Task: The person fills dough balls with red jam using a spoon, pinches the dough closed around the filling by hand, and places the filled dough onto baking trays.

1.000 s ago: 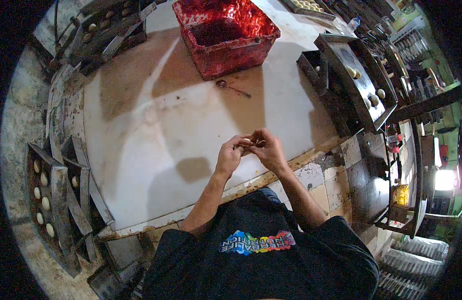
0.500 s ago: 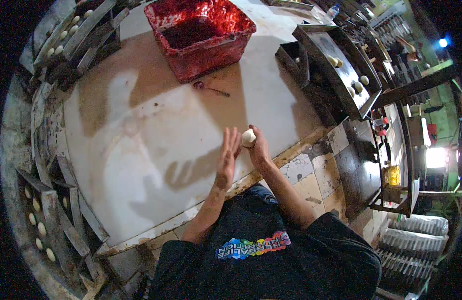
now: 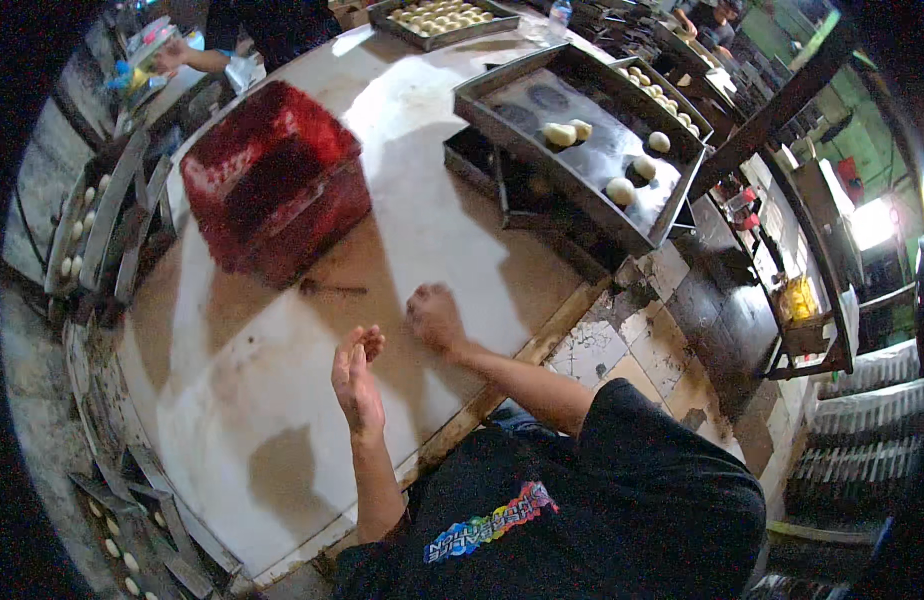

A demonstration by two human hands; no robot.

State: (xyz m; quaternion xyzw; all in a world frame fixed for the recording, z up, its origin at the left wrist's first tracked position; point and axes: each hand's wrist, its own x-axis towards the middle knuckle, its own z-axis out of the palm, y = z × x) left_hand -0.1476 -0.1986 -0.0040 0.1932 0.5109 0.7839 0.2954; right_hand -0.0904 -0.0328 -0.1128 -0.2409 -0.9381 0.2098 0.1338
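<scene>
My left hand [image 3: 359, 382] is raised over the pale worktable [image 3: 222, 430], fingers loosely cupped and nothing in them. Ahead and to its right, my right hand [image 3: 437, 318] is curled, knuckles up and slightly blurred. The white dough ball it held a moment earlier is hidden by its fingers. Beyond my right hand, a metal tray [image 3: 527, 118] holds several round dough balls [image 3: 620, 191], resting tilted on another dark tray [image 3: 469, 160]. A red plastic tub [image 3: 312, 225] stands on the table to the left, with a thin dark tool [image 3: 334, 289] near its base.
At the far end, a tray full of dough balls [image 3: 442, 18] stands near a clear bottle [image 3: 560, 18]. A co-worker's hand [image 3: 170, 57] shows at the upper left. Racks with dough pieces [image 3: 90, 220] line the left side. Tiled floor [image 3: 622, 350] lies right of the table edge.
My hands have drawn apart. The right one, with the dough ball, has moved forward and turned knuckles up. The view has swung, bringing the tray and far table end further into sight.
</scene>
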